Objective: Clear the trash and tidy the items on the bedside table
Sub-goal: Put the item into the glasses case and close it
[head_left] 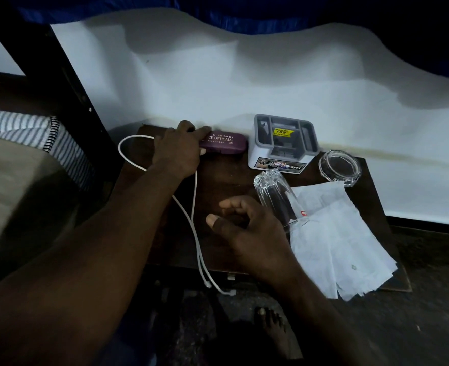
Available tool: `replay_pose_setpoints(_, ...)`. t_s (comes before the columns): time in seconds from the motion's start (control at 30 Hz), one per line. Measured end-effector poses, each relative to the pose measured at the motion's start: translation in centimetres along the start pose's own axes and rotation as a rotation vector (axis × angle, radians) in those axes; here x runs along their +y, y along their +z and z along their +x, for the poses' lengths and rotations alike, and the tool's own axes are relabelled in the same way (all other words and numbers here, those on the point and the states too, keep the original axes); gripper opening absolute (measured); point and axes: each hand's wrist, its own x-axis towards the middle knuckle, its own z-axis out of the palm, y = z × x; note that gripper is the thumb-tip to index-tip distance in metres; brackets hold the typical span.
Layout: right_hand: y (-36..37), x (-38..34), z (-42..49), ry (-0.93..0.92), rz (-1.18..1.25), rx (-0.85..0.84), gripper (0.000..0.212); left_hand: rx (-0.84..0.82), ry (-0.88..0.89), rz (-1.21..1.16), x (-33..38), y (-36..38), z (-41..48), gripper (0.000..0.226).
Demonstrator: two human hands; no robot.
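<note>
Bedside table [218, 178]: dark wooden top set against a pale wall, bearing every item below

Paper sheets [334, 244]: loose white pieces, overlapping, spread over the right front corner and overhanging the edge; probable trash, not yet cleared

Desk organiser [284, 143]: grey-and-white compartmented box at the rear centre, yellow sticker inside, just right of the case

Drinking glass [278, 196]: clear, lying on its side, mouth resting on the paper, just beside the right hand

Charging cable [194, 207]: white, looped at the left rear, passing under the left wrist, both plug ends hanging off the front edge

Spectacle case [224, 145]: purple, printed "OPTICALS", at the rear beside the wall

Glass ashtray [340, 167]: clear, at the right rear corner

Left hand [177, 151]: laid over the left end of the case, fingers [199, 132] closed on it

Right hand [247, 228]: hovering over bare wood, fingers loosely curled and apart, holding nothing

Step in hand, judged: positioning the case against the wall. Next move probably calls for righting the glass with the free hand, or gathering the paper without sweeping the glass off the edge
</note>
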Motion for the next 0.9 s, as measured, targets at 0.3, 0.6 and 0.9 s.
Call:
replay_pose_setpoints(0.3, 0.15, -0.15, -0.1, -0.028, -0.009, 0.002, 0.031, 0.015, -0.004, -0.003, 0.21, 0.07, -0.42, 0.061)
replay_pose_setpoints(0.6, 0.06, 0.04, -0.09, -0.037, -0.018, 0.0, 0.032, 0.013, -0.026, -0.015, 0.56, 0.04, -0.5, 0.06)
replay_pose_setpoints(0.9, 0.2, 0.01, -0.02, -0.048, -0.017, -0.005, 0.03, 0.003, -0.058, -0.024, 0.64, -0.45, -0.8, 0.075)
